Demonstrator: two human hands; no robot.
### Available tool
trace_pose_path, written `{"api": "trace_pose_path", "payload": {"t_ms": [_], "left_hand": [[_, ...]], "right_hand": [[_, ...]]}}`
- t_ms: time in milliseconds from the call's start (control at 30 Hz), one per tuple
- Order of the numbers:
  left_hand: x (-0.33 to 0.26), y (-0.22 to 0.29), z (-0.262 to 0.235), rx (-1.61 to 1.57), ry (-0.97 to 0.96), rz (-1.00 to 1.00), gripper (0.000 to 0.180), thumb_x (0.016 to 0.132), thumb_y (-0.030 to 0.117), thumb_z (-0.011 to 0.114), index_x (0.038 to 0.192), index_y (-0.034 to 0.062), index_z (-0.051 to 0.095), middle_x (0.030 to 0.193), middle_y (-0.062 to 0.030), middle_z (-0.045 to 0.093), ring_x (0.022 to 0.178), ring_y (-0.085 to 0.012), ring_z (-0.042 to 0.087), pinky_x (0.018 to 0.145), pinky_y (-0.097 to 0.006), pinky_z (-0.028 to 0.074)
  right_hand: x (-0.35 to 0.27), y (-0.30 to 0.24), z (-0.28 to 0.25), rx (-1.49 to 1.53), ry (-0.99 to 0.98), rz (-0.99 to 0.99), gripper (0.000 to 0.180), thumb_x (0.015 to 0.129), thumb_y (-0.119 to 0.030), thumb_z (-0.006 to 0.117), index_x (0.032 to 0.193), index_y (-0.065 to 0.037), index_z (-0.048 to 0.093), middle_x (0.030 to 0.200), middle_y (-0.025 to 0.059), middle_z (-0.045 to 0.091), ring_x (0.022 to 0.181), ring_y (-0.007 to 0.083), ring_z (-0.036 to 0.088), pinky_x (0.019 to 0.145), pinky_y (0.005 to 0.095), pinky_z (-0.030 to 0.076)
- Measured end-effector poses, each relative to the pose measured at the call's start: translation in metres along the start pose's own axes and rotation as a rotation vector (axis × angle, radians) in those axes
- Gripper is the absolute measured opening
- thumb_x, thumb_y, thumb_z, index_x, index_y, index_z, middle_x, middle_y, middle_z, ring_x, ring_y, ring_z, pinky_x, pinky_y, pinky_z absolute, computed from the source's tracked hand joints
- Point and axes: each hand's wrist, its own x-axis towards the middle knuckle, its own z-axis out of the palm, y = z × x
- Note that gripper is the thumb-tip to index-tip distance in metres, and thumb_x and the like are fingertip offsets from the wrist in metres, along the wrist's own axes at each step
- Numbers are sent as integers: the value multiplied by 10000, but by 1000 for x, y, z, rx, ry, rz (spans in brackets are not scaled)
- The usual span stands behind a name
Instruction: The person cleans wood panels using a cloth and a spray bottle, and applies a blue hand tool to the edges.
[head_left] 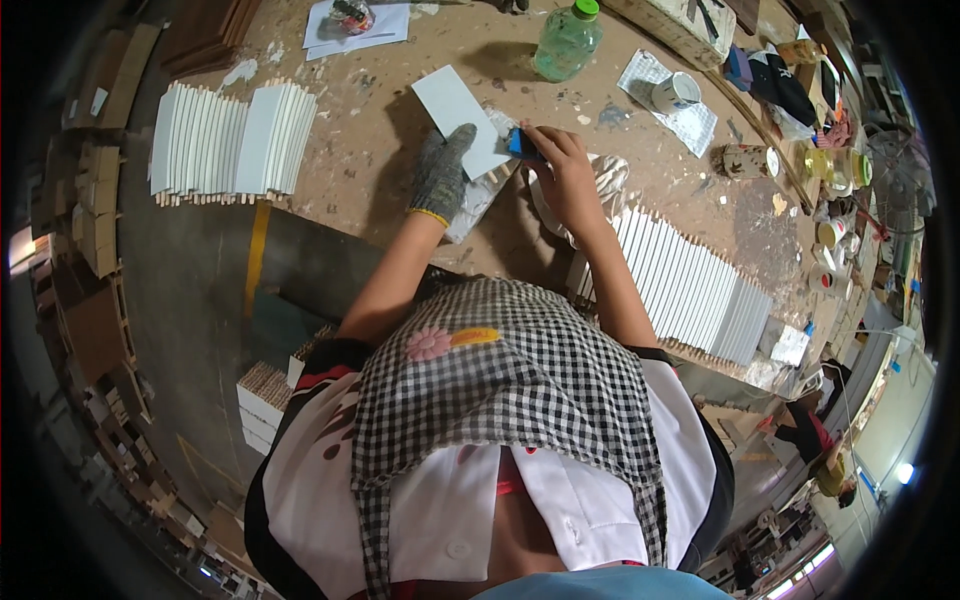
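Observation:
My left hand [441,178], in a grey knit glove with a yellow cuff, grips a white rectangular panel [455,112] by its lower left edge, thumb on top. The panel is held tilted over the workbench [350,150]. Bare, my right hand [570,185] has its fingers closed round a small blue block [519,144] at the panel's right edge. Whether the block touches the panel I cannot tell. Beneath the hands lie crumpled plastic and a whitish cloth [612,178]. To the right leans a long row of white panels [670,275] with wooden pegs at their ends.
More white panels [230,140] stand at the bench's left edge. Beyond my hands is a green-lidded clear bottle [568,45]. A paper cup [676,93] rests on patterned paper; another cup [748,161] lies on its side. Jars [838,168] crowd the far right.

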Motion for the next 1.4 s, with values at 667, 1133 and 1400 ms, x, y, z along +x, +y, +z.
{"api": "trace_pose_path", "payload": {"t_ms": [667,1133,1400], "left_hand": [[9,-9,-4,-17,-47,34,343,894,174,689,1152,-32,596,997,-81,662,828,-158,641,705,-309,542],[-1,-5,4,-62,-113,73,380,891,190,687,1191,-15,575,1015,-82,655,829,-178,654,719,-316,561],[-9,8,-9,232,-257,28,401,928,234,676,1224,6,531,987,-78,653,784,-170,656,647,-284,555]], "right_hand": [[-15,-12,-8,-110,5,-37,476,732,1,687,1202,-50,638,1178,130,628,1131,346,535,986,415,461],[-5,20,-35,-212,-47,-36,508,717,68,663,1212,-39,616,1152,142,618,1079,346,559,944,406,480],[12,79,-124,326,201,351,479,856,-15,720,1315,-95,611,1123,145,665,879,222,655,744,318,549]]}}
